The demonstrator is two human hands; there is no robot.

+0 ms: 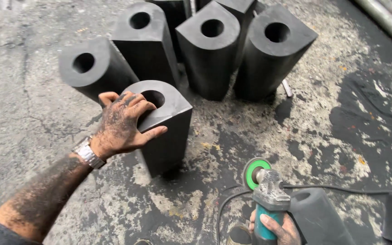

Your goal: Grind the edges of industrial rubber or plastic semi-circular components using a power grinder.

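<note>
The working surface is a rough concrete floor (pixel 28 90), grey and cracked toward nine o'clock, heavily stained with black dust and patches of pale and yellowish residue from the centre out to three o'clock. A grey pipe (pixel 386 20) runs along the edge of the view at one to two o'clock. Standing on the floor from ten to one o'clock is a cluster of black rubber blocks (pixel 209 54), each tall, rounded on one side and pierced by a round hole in its top face; a thin metal rod (pixel 287 88) lies on the floor just beside the block at one o'clock. One further black rubber block (pixel 169 131) stands apart from the cluster, nearer the centre, upright and slightly tilted in the view. The left hand (pixel 121 122), blackened with dust and with a metal wristwatch (pixel 87 153) on the wrist, is spread wide over the top rounded edge of this block, fingers curled over the rim beside the hole and thumb extended along the side face, grasping it. At five to six o'clock the right hand (pixel 275 227) is closed around the teal body of an angle grinder (pixel 266 190), whose green-rimmed disc points toward twelve o'clock; its black cable (pixel 341 188) trails off across the floor toward three o'clock. A dark rounded rubber piece (pixel 318 215) lies touching the grinder on its three o'clock side.
</note>
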